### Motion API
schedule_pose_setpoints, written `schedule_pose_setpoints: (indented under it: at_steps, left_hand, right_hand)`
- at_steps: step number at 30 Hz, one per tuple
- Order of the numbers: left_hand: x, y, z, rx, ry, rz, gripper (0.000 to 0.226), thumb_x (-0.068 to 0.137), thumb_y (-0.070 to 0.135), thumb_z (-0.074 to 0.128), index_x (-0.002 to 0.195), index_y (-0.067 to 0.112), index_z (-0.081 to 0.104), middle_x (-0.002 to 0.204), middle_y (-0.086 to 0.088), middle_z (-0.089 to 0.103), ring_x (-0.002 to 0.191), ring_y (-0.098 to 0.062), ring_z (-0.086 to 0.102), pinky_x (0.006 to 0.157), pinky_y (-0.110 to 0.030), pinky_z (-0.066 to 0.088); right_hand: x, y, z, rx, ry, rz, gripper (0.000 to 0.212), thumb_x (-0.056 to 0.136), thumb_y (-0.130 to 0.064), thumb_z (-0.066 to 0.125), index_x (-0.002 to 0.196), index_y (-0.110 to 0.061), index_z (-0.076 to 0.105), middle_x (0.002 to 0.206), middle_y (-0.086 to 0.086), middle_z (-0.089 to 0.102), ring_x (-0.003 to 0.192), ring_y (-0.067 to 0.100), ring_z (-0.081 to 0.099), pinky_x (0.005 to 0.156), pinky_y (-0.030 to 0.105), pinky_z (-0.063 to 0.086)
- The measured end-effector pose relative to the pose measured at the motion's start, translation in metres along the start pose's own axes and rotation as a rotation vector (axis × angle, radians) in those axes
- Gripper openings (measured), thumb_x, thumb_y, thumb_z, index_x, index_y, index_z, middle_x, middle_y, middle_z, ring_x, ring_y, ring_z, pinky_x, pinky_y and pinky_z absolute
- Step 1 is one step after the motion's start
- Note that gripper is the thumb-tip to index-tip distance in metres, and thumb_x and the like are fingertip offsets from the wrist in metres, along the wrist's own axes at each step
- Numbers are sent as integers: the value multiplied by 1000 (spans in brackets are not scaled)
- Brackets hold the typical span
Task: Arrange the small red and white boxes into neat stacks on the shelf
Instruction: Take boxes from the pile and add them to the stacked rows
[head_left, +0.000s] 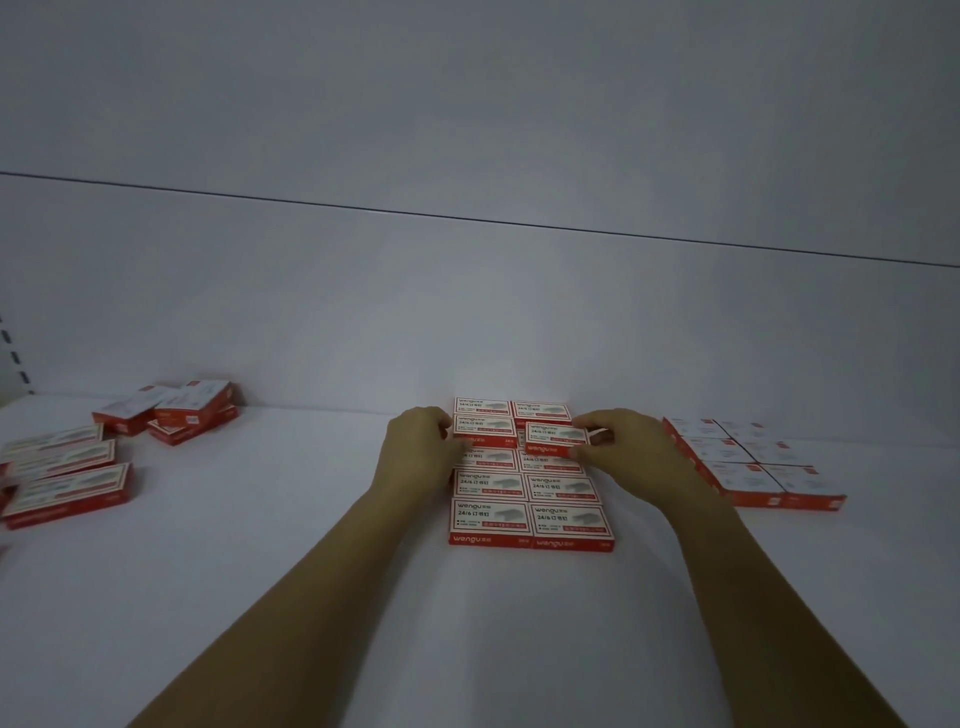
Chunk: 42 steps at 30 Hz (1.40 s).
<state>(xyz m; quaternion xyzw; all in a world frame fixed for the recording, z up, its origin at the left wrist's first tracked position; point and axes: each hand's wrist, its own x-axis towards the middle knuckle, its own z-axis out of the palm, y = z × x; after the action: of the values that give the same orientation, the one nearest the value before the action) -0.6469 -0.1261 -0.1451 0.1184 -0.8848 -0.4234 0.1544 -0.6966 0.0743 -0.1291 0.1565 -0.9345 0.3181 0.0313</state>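
**Seating a box on the centre block's upper layer**

- Right hand (618, 452): thumb and fingers pinch the held box (557, 439) by its right end. The box is slightly skewed to the rows under it. Judged not yet seated.
- Left hand (421, 441): fingers curled at the left end of the neighbour box (483, 428). Probably bracing it so the incoming box can butt up without shoving the row.
- Both boxes lie on top of the centre block (530, 519). It is 2 columns wide, labels up and all reading the same way, with its back close to the back panel (467, 312). The front rows look 1 high, so the upper layer seems to be growing from back to front, which keeps the reach clear.
- Right, well apart: the right block (753, 462), 2 columns, edges squared, looks finished.
- Left: a jumbled heap (171, 410) near the back panel, plus loose boxes (62, 467) at the frame edge. Likely the stock left to sort.
- All of it sits on the white shelf (311, 545).
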Motion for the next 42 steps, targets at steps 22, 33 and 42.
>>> schedule_pose_setpoints:
  at_steps: [22,33,42]
  left_hand:
    - [4,-1,-23,400,28,76,24,91,21,58,107,3,61,110,-10,60,95,-21,56,82,-27,44]
    - [-47,-80,-177,676,194,-160,31,87,25,61,111,6,63,113,-11,63,103,-27,56,82,-29,41]
    - [-79,-137,-216,759,160,-356,30,91,21,46,117,9,54,120,-14,52,106,-27,51,88,-33,42]
  right_hand:
    - [16,-41,12,-534,-40,-73,31,93,-26,51,121,-12,54,117,10,52,115,27,42,96,33,35]
    - [17,-148,105,-341,-244,-459,37,89,-27,57,124,-15,55,122,9,53,113,23,50,90,27,40]
    - [7,-196,151,-268,-290,-616,35,90,-24,56,124,-15,56,122,7,54,113,20,52,93,26,40]
